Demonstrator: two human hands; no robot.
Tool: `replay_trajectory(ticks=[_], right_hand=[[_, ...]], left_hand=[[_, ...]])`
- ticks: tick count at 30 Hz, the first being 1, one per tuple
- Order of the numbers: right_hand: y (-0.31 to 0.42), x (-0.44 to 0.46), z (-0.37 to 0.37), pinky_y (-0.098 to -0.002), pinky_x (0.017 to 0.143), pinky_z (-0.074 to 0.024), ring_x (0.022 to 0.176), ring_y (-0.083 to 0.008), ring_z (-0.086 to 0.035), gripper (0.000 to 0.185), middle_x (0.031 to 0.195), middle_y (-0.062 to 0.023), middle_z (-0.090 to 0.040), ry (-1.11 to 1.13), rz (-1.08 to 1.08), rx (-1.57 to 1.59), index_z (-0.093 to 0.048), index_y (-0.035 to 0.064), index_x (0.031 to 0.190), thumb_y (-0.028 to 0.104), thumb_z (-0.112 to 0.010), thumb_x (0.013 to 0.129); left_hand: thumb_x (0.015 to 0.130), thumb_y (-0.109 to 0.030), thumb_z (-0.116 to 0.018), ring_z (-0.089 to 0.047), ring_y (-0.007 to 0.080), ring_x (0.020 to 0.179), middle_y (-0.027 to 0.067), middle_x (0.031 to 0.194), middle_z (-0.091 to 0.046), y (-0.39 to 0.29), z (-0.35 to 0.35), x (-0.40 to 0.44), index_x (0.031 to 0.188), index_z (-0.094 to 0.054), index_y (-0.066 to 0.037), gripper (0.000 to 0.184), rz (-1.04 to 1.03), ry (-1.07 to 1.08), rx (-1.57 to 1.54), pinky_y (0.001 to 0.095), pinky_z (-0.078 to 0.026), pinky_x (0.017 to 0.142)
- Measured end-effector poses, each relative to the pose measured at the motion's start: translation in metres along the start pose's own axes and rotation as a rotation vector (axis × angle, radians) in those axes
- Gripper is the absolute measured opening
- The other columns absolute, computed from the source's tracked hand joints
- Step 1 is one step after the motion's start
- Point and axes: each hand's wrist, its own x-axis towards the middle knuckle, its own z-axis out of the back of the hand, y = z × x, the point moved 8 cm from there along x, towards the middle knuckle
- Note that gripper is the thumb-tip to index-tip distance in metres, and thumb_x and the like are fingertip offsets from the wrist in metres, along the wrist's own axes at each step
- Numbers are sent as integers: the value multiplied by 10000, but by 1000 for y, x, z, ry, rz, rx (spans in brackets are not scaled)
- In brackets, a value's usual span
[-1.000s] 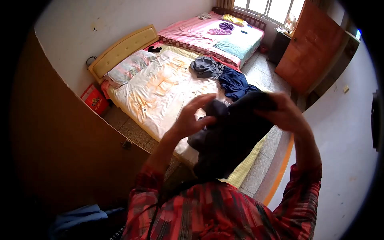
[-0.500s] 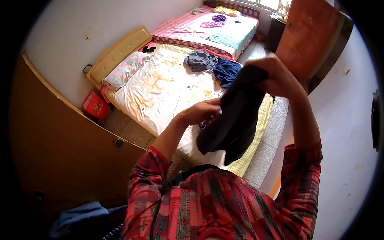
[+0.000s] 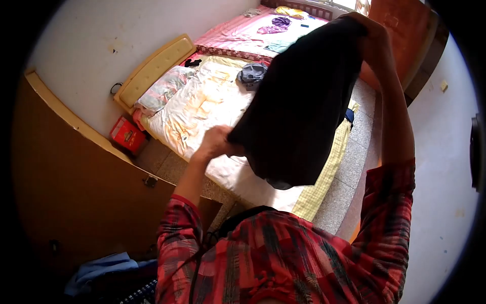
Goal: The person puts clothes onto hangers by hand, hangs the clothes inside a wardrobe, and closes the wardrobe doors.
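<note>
A black piece of clothing (image 3: 304, 106) hangs spread between my two hands, above the near bed; its exact kind cannot be made out. My left hand (image 3: 218, 143) is closed on its lower left edge. Higher up and to the right, my right hand (image 3: 372, 33) grips its upper corner, partly hidden by the dark cloth. Behind the cloth, a grey garment or bag (image 3: 251, 76) lies on the white patterned sheet (image 3: 202, 111), partly covered from view.
A second bed (image 3: 228, 36) with a purple cloth (image 3: 276, 25) stands at the back. Left are a brown wooden panel (image 3: 91, 167) and a red box (image 3: 126, 134). A reddish-brown door (image 3: 400, 40) is at right. Blue clothing (image 3: 104, 268) lies at lower left.
The black clothing has gone from bunched to spread wide. My right hand has risen to the upper right, and my left hand has moved left and now grips the edge.
</note>
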Motion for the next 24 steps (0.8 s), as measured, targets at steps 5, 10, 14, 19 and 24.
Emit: replay_trajectory(ticks=[5, 10, 14, 19, 24], right_hand=[[-108, -18, -24, -370, 773, -482, 843, -262, -643, 518, 883, -117, -667, -11, -281, -414, -631, 134, 1098, 503, -646, 735], [-140, -25, -11, -349, 695, -465, 805, -266, -635, 333, 850, -126, -654, -228, -283, -414, -641, 102, 975, 381, -607, 798], [-152, -27, -20, -396, 753, -482, 853, -313, -626, 298, 920, -150, -644, -206, -448, -541, -641, 133, 1031, 318, -561, 811], [-137, -11, -19, -446, 718, -460, 813, -394, -585, 231, 813, -229, -606, -133, -233, -337, -654, 32, 818, 148, -510, 679], [-95, 5, 27, -380, 697, -471, 755, -310, -624, 219, 800, -180, -644, -399, -301, -52, -652, 25, 848, 95, -475, 740]], left_hand=[[686, -18, -723, -598, 118, 817, 68, 955, -644, -9, 98, -33, 1020, -613, 26, 355, -365, -561, -666, 243, -472, 773], [632, -11, -727, -585, 121, 889, 75, 985, -639, -70, 104, -59, 1066, -587, 56, 461, -379, -109, -378, 260, -455, 829], [669, -53, -757, -577, 121, 860, 75, 970, -642, -48, 70, -32, 1035, -604, 63, 413, -79, -30, -195, 265, -469, 809], [771, -148, -676, -641, 164, 765, 112, 850, -682, -37, 152, -30, 990, -641, 26, 282, -119, -737, 136, 314, -488, 731], [816, -196, -635, -637, 216, 840, 152, 874, -666, -99, 214, -56, 1010, -651, -34, 253, -153, -1169, 458, 308, -471, 757]])
